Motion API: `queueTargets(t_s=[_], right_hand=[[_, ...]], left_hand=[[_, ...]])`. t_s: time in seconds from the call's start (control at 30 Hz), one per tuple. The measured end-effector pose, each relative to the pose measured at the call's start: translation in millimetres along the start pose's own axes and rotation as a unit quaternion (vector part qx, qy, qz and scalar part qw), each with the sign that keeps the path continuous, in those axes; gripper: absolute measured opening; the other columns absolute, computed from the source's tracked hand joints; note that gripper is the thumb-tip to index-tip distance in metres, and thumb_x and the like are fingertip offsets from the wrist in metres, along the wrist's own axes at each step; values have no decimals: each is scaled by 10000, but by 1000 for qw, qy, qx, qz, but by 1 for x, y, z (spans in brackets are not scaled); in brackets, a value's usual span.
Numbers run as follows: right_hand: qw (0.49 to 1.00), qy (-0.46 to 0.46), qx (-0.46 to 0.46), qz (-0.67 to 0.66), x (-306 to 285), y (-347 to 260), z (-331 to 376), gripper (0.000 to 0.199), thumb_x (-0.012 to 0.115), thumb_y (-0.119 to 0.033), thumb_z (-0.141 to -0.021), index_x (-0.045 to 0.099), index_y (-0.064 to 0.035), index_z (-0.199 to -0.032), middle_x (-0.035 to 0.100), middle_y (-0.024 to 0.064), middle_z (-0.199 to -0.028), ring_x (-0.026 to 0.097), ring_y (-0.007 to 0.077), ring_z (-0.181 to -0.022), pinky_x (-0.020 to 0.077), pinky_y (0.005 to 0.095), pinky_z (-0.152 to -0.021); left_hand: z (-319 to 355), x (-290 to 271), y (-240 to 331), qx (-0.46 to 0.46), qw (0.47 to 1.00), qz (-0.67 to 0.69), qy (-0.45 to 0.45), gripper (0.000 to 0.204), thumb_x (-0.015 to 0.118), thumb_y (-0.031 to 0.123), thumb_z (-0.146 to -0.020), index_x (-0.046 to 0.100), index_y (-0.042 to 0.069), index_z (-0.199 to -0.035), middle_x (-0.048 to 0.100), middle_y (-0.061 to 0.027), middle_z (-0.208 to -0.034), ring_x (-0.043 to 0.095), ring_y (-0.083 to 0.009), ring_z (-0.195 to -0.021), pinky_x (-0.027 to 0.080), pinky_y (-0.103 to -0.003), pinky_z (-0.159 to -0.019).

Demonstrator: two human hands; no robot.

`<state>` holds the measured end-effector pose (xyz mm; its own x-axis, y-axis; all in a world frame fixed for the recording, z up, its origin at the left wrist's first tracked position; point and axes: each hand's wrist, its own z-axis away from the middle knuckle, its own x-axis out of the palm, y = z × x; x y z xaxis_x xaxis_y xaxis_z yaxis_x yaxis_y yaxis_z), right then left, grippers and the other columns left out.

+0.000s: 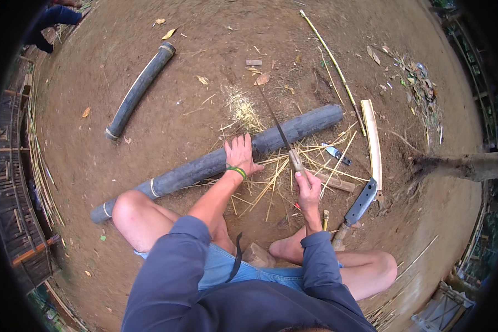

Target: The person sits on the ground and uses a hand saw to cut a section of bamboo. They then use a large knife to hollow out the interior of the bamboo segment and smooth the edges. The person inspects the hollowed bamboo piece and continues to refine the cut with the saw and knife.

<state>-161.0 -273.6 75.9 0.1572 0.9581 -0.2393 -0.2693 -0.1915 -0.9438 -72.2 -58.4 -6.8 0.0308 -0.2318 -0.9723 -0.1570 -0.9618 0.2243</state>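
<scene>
A long dark bamboo pole (193, 174) lies slantwise on the ground in front of me, its near left end beside my left knee. My left hand (240, 156) is laid over its middle, fingers across the top and thumb toward me, holding it. In my right hand (309, 187) is the wooden handle of a narrow saw (281, 131). Its thin dark blade points away and crosses over the pole to the right of my left hand. Whether the teeth touch the bamboo I cannot tell. Pale sawdust (243, 112) lies just beyond the pole.
Thin bamboo strips (274, 185) are scattered under the saw handle, near a small knife (337, 154). A large dark blade (362, 202) lies by a split bamboo piece (373, 138) at right. Another bamboo length (140, 91) lies far left. A tree trunk (459, 166) stands right.
</scene>
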Motion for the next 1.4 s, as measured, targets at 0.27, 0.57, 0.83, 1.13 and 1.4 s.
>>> queueTargets(t_s=[0.27, 0.57, 0.83, 1.13, 1.4], right_hand=[[998, -33, 41, 42, 4, 22, 18, 402, 663, -323, -990, 633, 20, -782, 484, 26, -586, 432, 116, -580, 345, 352, -542], [992, -30, 30, 120, 9, 12, 41, 457, 628, -318, -1025, 604, 45, -748, 423, 52, -551, 390, 136, -543, 314, 392, -517], [988, -43, -8, 149, 6, 0, 41, 406, 627, -268, -1030, 642, 44, -770, 445, 65, -553, 406, 134, -520, 323, 365, -506], [990, -7, 20, 138, 27, -26, 12, 381, 667, -293, -992, 704, 59, -850, 523, 113, -559, 457, 144, -536, 361, 378, -520], [914, 220, -134, 313, -80, 6, 30, 285, 665, -236, -968, 650, -2, -807, 531, 188, -578, 586, 339, -499, 419, 461, -515]], left_hand=[[-34, 3, -22, -59, 984, 62, -154, 728, 927, 403, -599, 609, 67, -1162, 650, -146, -1184, 632, -339, -1156, 523, -464, -982], [-33, 2, -28, -49, 987, 61, -140, 762, 932, 415, -605, 636, 57, -1210, 655, -140, -1201, 636, -323, -1185, 531, -438, -1021], [-58, -3, -49, -68, 990, 65, -104, 715, 933, 367, -599, 636, 48, -1166, 651, -152, -1204, 629, -329, -1173, 530, -439, -1011], [-64, 2, -48, -80, 992, 38, -86, 715, 928, 309, -579, 620, 62, -1175, 633, -119, -1179, 616, -308, -1153, 516, -426, -998], [-39, 12, -32, -97, 994, 0, -53, 836, 957, 379, -575, 589, 77, -1262, 579, -129, -1244, 550, -315, -1218, 455, -463, -1029]])
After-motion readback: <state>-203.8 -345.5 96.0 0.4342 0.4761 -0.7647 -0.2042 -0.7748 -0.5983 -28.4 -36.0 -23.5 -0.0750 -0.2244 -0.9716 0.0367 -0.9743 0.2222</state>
